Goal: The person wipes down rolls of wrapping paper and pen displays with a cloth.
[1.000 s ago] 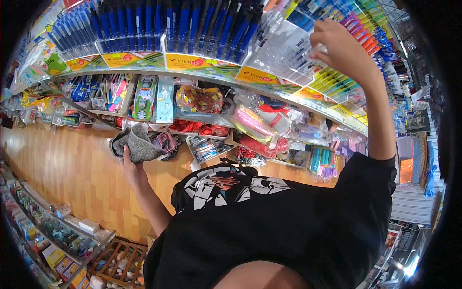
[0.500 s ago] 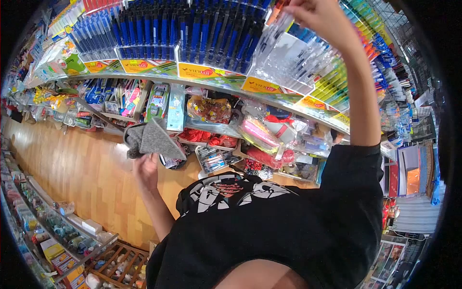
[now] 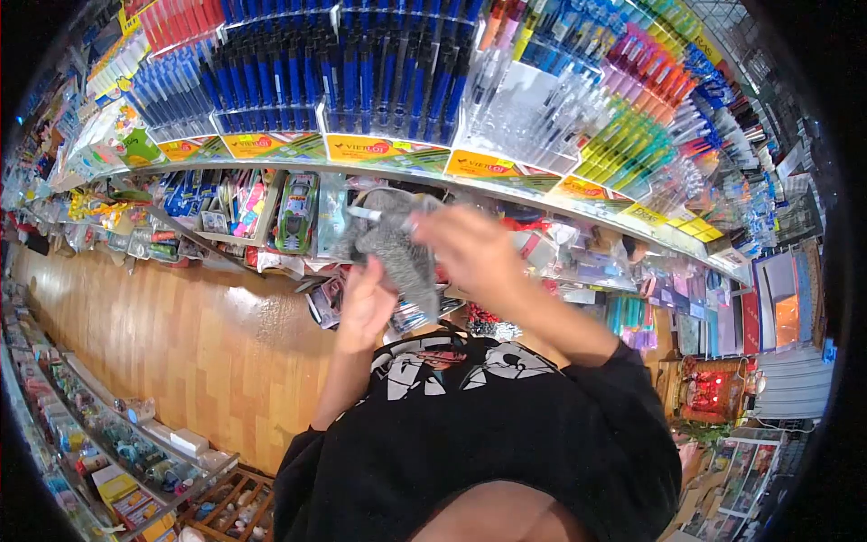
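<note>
My left hand [image 3: 366, 307] is closed on a grey cloth [image 3: 406, 266], which hangs bunched in front of my chest. My right hand [image 3: 474, 244], smeared by motion, reaches in from the right just above the cloth. A pen [image 3: 368, 214] with a whitish end sticks out leftward from its fingers and lies over the cloth's upper part. Whether the pen touches the cloth is hard to tell. Beyond both hands stands a tiered display rack [image 3: 388, 149] with rows of blue pens [image 3: 388, 86] and a partly filled section of clear pens [image 3: 515, 122].
Under the rack, a lower shelf carries a boxed green toy car [image 3: 296, 212] and bagged goods. Along the left runs another stocked shelf [image 3: 117, 415] beside the wooden floor [image 3: 199, 343]. Yellow-green pens [image 3: 619, 149] fill the rack's right side.
My right hand has come down from the upper pen rack to the cloth, with a pen in its fingers. My left hand has moved right with the cloth, in front of my chest.
</note>
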`<state>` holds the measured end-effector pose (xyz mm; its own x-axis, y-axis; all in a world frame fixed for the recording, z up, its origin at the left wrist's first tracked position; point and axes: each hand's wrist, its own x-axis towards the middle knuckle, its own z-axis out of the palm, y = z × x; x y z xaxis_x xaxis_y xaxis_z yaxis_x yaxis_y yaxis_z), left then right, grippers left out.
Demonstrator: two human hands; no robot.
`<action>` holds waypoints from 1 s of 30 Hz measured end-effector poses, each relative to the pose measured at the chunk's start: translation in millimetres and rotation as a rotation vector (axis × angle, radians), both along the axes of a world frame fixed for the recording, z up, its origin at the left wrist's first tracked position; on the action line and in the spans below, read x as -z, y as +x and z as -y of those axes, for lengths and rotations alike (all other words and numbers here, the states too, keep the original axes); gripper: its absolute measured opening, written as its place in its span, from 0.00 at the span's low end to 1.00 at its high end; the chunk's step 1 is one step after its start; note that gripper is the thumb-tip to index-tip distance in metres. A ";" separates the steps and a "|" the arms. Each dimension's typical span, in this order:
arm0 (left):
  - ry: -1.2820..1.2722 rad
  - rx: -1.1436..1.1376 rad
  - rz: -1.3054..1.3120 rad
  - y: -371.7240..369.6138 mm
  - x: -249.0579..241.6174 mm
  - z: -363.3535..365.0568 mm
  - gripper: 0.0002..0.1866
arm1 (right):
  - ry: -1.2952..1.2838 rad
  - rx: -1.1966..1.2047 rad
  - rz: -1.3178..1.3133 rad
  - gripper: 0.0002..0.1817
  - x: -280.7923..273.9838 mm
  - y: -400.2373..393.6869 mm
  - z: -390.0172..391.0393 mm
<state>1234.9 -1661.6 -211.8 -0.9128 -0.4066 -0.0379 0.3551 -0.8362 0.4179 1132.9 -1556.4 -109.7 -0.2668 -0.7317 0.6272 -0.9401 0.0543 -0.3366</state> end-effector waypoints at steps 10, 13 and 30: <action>-0.037 -0.059 0.190 -34.6 -3.0 -8.5 0.19 | 0.255 0.121 0.088 0.13 41.2 20.3 -15.1; 0.011 -0.174 0.286 -41.4 -1.0 16.2 0.20 | 0.254 0.024 0.026 0.14 35.4 19.8 -24.8; -0.254 -0.354 0.187 -25.0 4.4 22.5 0.27 | -0.165 -0.057 1.825 0.07 48.5 12.4 -2.1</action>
<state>1209.9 -1684.1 -216.3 -0.7033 -0.7093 -0.0473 0.4995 -0.5404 0.6771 1145.2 -1554.4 -158.2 -0.5990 -0.7315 -0.3256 0.5639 -0.0966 -0.8202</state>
